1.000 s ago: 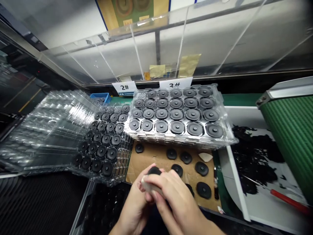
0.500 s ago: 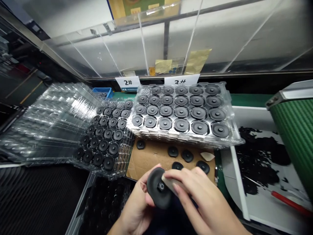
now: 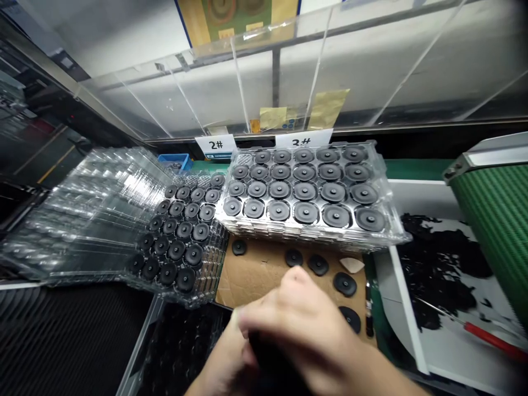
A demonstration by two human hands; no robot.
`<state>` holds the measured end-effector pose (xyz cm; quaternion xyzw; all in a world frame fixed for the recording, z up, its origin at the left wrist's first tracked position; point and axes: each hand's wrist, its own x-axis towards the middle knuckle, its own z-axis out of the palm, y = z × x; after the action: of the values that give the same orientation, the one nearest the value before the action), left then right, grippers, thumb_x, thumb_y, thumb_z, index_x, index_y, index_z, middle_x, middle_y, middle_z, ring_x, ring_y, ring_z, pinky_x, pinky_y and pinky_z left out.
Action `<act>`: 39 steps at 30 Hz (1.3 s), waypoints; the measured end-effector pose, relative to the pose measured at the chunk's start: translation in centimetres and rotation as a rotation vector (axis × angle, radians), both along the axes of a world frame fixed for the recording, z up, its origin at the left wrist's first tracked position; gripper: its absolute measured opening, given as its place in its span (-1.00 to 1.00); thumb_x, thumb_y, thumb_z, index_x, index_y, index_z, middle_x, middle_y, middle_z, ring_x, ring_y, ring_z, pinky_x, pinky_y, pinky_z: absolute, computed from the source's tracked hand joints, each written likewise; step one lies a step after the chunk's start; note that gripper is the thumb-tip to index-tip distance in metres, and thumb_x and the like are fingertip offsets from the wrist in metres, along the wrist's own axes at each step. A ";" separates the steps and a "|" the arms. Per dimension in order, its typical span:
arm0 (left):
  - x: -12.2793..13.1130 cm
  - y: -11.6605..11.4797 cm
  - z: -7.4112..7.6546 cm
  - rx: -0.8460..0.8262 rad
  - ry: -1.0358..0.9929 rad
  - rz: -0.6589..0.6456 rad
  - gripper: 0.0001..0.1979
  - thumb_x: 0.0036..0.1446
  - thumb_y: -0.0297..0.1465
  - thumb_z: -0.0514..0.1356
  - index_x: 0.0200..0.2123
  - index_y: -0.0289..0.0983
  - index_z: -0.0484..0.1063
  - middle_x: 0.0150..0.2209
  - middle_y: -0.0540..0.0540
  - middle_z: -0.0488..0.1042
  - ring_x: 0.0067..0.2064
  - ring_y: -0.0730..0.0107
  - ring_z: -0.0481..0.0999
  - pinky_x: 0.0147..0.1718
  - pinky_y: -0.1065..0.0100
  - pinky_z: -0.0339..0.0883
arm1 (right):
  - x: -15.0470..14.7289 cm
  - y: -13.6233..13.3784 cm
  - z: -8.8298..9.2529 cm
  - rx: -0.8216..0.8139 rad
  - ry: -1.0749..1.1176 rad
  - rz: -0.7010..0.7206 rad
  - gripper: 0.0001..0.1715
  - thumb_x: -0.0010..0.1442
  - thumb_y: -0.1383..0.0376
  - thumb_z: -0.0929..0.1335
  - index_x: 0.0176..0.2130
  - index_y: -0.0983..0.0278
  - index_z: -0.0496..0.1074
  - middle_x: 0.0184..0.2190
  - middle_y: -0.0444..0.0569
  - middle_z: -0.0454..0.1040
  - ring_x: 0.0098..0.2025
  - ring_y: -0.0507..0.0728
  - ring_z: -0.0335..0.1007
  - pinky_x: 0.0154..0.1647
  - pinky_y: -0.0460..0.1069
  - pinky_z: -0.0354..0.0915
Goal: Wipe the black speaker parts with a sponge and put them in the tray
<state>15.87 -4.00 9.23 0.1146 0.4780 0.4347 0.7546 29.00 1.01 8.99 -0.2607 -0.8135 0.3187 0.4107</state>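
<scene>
My left hand and my right hand are together low in the middle, both smeared by motion. The right hand lies curled over the left and hides most of its fingers. A dark patch between them looks like the black rubber disc. Just beyond the hands, several loose black discs lie on a sheet of cardboard. Behind it, a clear blister tray is filled with discs. A second tray to its left also holds discs.
A stack of empty clear trays fans out on the left. On the right are a green conveyor belt, black scraps on a white surface and a red-handled tool. A clear screen with the label 2# closes the back.
Half a second ago my left hand held the disc up facing me with a pale tool against it. Now my right hand has swept over it and covers disc and tool.
</scene>
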 end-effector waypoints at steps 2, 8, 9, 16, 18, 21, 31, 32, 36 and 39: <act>-0.1 -0.2 0.3 -0.046 -0.071 0.037 -0.39 -0.51 -0.15 0.44 -0.24 -0.18 0.56 -0.28 -0.05 0.60 -0.20 0.22 0.53 -0.19 0.33 0.35 | 1.3 0.6 -1.1 -0.293 -0.063 -0.157 -0.71 0.30 0.24 0.19 -0.08 0.20 0.41 -0.34 -0.07 0.53 -0.34 0.06 0.40 -0.32 -0.04 0.26; -1.2 -0.8 -0.6 -0.062 -0.261 0.087 -0.34 -0.46 -0.28 0.46 -0.13 -0.20 0.50 -0.08 -0.14 0.55 -0.10 0.13 0.53 -0.19 0.30 0.43 | 3.5 -2.0 -6.4 -0.874 -0.061 -0.280 -0.65 0.19 0.08 0.27 -0.12 0.17 0.49 -0.10 -0.05 0.54 -0.03 0.19 0.43 -0.06 0.00 0.36; -1.4 -0.8 -0.9 -0.049 -0.273 0.085 -0.33 -0.44 -0.29 0.46 -0.11 -0.20 0.49 -0.05 -0.16 0.54 -0.08 0.11 0.52 -0.17 0.28 0.43 | 3.5 -2.8 -7.2 -0.918 -0.056 -0.249 -0.63 0.18 0.07 0.28 -0.13 0.18 0.50 -0.12 -0.04 0.55 -0.04 0.20 0.44 -0.05 0.01 0.37; -1.3 -1.0 -1.4 -0.052 -0.257 0.068 -0.44 -0.26 -0.27 0.40 -0.09 -0.20 0.47 0.00 -0.19 0.50 -0.03 0.10 0.50 -0.15 0.28 0.40 | 4.1 -3.5 -6.4 -0.798 -0.099 -0.402 -0.63 0.20 0.09 0.26 -0.11 0.19 0.49 -0.11 -0.02 0.54 -0.07 0.20 0.46 -0.06 0.02 0.38; -0.8 -1.1 -1.2 -0.065 -0.226 0.092 -0.47 -0.25 -0.27 0.40 -0.10 -0.18 0.48 -0.04 -0.16 0.52 -0.06 0.14 0.51 -0.13 0.29 0.37 | 3.8 -3.0 -4.0 -0.608 -0.066 -0.461 -0.69 0.23 0.17 0.25 -0.06 0.14 0.43 -0.12 -0.07 0.53 -0.12 0.14 0.47 -0.13 -0.04 0.39; -0.4 -1.0 -0.9 -0.057 -0.154 0.116 -0.43 -0.32 -0.24 0.42 -0.12 -0.17 0.50 -0.12 -0.12 0.56 -0.07 0.20 0.50 -0.08 0.33 0.31 | 2.2 -2.9 -0.8 -0.220 -0.013 -0.366 -0.63 0.24 0.34 0.25 0.05 0.18 0.30 -0.21 -0.05 0.52 -0.25 0.10 0.45 -0.23 -0.04 0.36; -0.6 -0.5 -1.7 -0.041 -0.100 0.147 -0.46 -0.34 -0.25 0.43 -0.15 -0.12 0.52 -0.23 -0.10 0.60 -0.15 0.24 0.53 -0.07 0.30 0.29 | -1.1 -2.4 0.2 0.066 -0.109 -0.281 -0.68 0.23 0.46 0.18 -0.03 0.43 0.30 -0.38 0.07 0.50 -0.42 0.12 0.37 -0.43 0.02 0.22; -0.6 -0.5 -1.5 -0.027 -0.099 0.151 -0.44 -0.37 -0.25 0.44 -0.17 -0.13 0.52 -0.23 -0.09 0.60 -0.15 0.25 0.53 -0.05 0.30 0.28 | -0.7 -2.4 0.2 0.029 -0.109 -0.239 -0.69 0.23 0.47 0.18 -0.03 0.39 0.30 -0.35 0.04 0.51 -0.39 0.11 0.39 -0.39 0.02 0.23; -0.7 -0.5 -0.3 -0.061 -0.087 0.194 -0.40 -0.56 -0.28 0.48 -0.25 -0.10 0.55 -0.19 -0.02 0.58 -0.16 0.28 0.52 -0.10 0.34 0.30 | 2.0 -2.7 0.2 -0.228 -0.210 0.014 -0.70 0.21 0.47 0.20 -0.11 0.19 0.34 -0.32 -0.12 0.52 -0.35 0.05 0.42 -0.28 -0.05 0.30; -0.4 -0.4 0.6 -0.075 -0.127 0.192 -0.40 -0.53 -0.28 0.48 -0.24 -0.13 0.54 -0.19 -0.04 0.58 -0.17 0.33 0.51 -0.12 0.39 0.29 | 3.9 -3.1 -0.4 -0.307 -0.190 -0.126 -0.73 0.22 0.38 0.23 -0.09 0.15 0.34 -0.34 -0.11 0.51 -0.34 0.08 0.44 -0.32 -0.07 0.35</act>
<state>15.49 -4.44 9.81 0.0121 0.4538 0.4933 0.7420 32.86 -2.12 8.62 -0.3995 -0.7726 0.3866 0.3067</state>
